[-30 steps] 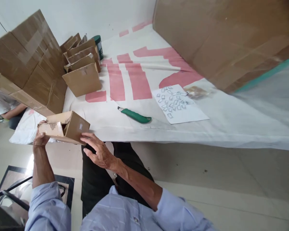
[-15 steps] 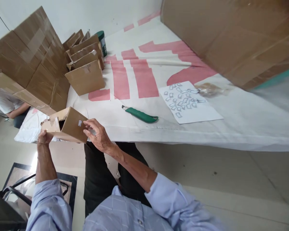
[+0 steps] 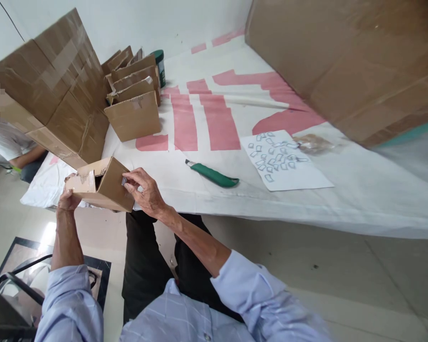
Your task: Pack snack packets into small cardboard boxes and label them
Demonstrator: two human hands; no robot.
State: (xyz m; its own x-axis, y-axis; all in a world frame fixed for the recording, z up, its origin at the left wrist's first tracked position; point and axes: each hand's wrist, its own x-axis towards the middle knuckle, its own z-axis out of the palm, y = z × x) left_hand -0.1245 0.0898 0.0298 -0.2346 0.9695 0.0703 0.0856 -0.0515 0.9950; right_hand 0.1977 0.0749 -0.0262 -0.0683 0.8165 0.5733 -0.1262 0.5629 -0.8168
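Observation:
I hold a small brown cardboard box (image 3: pixel 109 187) just off the near edge of the table. My left hand (image 3: pixel 67 199) grips its left end from below, fingers curled round it. My right hand (image 3: pixel 144 190) rests against the box's right face, with thumb and forefinger pinched at a small white sticker (image 3: pixel 124 180) on that face. The box's top flap is partly open.
On the white and pink table cover (image 3: pixel 342 199) lie a green-handled knife (image 3: pixel 214 174), a white sheet (image 3: pixel 288 175) with several small stickers and a plastic bag (image 3: pixel 312 142). Several small boxes (image 3: pixel 133 116) stand in a row at left. Large cartons (image 3: pixel 50 90) (image 3: pixel 342 61) flank both sides. Another person sits far left.
My right hand has risen from under the box's corner to its right face and now pinches at the sticker. The box has turned slightly in my left hand.

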